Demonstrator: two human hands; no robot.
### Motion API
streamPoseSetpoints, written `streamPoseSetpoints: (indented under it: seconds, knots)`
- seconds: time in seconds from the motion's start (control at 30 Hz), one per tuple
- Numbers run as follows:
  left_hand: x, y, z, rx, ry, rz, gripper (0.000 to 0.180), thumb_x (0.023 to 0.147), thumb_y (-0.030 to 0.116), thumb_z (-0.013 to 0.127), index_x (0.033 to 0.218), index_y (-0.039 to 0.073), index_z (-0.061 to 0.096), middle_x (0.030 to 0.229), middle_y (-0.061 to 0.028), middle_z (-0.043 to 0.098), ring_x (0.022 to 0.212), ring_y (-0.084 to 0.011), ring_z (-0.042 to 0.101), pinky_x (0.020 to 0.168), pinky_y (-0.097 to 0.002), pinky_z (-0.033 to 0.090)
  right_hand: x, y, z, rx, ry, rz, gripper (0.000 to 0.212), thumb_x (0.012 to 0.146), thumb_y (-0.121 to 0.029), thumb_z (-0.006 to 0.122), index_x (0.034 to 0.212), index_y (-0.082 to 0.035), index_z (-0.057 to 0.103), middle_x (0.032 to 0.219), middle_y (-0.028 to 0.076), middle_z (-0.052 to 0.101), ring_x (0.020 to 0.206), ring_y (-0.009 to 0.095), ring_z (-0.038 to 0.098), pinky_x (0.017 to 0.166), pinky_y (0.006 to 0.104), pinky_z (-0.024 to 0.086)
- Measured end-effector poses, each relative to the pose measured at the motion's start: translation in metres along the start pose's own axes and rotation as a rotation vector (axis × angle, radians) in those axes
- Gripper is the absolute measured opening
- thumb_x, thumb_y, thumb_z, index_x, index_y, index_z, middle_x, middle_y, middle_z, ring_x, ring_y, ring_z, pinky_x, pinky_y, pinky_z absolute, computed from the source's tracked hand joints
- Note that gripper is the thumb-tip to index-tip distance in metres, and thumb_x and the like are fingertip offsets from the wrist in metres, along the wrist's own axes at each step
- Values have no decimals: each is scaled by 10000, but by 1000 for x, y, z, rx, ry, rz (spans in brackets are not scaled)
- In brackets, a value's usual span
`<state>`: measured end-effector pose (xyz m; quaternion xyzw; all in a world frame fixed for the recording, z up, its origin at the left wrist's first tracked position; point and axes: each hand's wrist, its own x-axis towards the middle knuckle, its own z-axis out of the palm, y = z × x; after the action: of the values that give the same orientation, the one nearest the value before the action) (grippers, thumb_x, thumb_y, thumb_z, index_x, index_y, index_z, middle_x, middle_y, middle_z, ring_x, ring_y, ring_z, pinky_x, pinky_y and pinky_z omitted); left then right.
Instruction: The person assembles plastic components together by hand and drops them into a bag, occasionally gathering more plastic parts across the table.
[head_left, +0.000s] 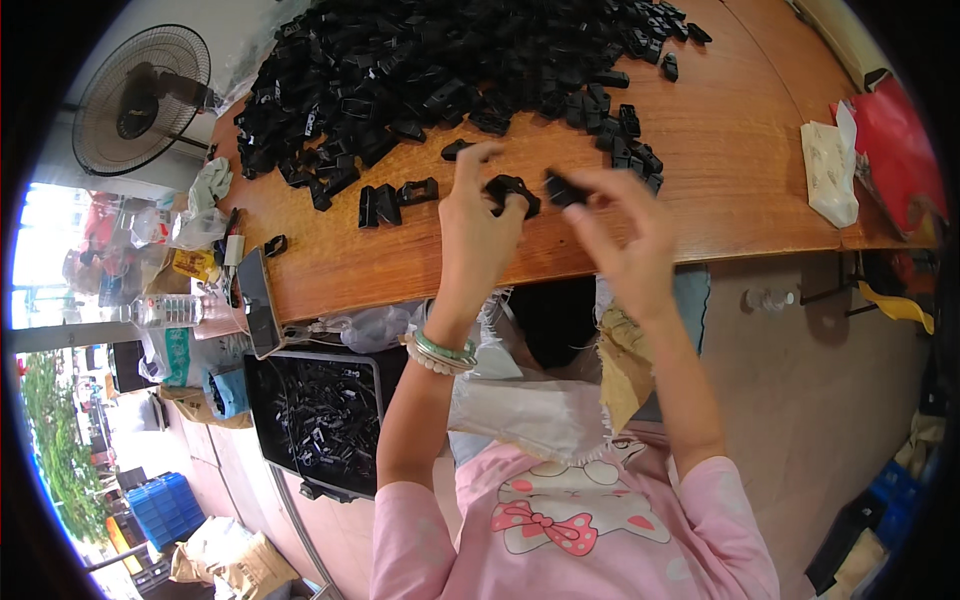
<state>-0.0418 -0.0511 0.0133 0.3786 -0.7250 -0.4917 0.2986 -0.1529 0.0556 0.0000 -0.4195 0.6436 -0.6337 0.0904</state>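
Observation:
Over the near edge of the wooden table (720, 190), my left hand (478, 225) has its thumb against a black plastic part (516, 194) with an open middle, and its index finger is raised off it. A short way to the right, my right hand (635, 225) pinches a second, smaller black plastic piece (563, 188) between thumb and fingers. The right hand is slightly blurred. The two pieces are apart. To the left of my left hand, several similar black parts (386, 205) lie in a row on the table.
A large heap of black plastic parts (400, 80) covers the far side. Left of me stand a tablet-like device (260, 300), a clear bottle (165, 311) and a fan (140, 100). Below the edge sits a bin (380, 400) of small black pieces. A red bag (895, 145) lies far right.

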Motion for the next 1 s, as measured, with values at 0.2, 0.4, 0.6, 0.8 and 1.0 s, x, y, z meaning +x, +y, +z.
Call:
streamPoseSetpoints:
  seconds: [0.2, 0.4, 0.6, 0.8, 1.0]
  knots:
    - [-10, 5, -19, -377, -331, -162, 306, 801, -37, 586, 1089, -107, 510, 870, -125, 620, 601, -154, 642, 394, -211, 431, -6, 1, 12, -28, -25, -160, 248, 740, 29, 670, 980, -30, 654, 928, 95, 635, 821, 224, 618, 730, 306, 489]
    - [-23, 8, -25, -365, -351, -131, 316, 814, -28, 617, 1103, -113, 522, 870, -125, 633, 610, -172, 662, 378, -191, 411, -7, -4, 12, -22, -41, -199, 246, 737, 37, 669, 974, -28, 658, 931, 104, 634, 826, 233, 627, 710, 298, 495]
    - [-27, 8, -25, -436, -284, -98, 301, 830, -35, 602, 1113, -101, 525, 826, -113, 647, 607, -159, 659, 378, -177, 393, -13, -1, 17, 136, -6, -107, 228, 741, 37, 667, 964, -10, 659, 951, 102, 640, 847, 222, 629, 734, 295, 496]
    - [-28, 9, -30, -367, -299, -63, 276, 846, -23, 589, 1112, -79, 536, 829, -94, 649, 610, -140, 652, 401, -176, 405, -10, -4, 11, 91, -84, -184, 221, 737, 43, 665, 953, -8, 672, 954, 102, 640, 866, 222, 619, 758, 281, 484]
    - [-38, 11, -20, -272, -204, 77, 253, 860, -12, 577, 1106, -57, 540, 825, -91, 649, 599, -107, 618, 497, -193, 456, -10, -8, 12, 132, -154, -166, 250, 763, 29, 630, 1007, -14, 661, 985, 123, 620, 895, 240, 590, 773, 298, 464]
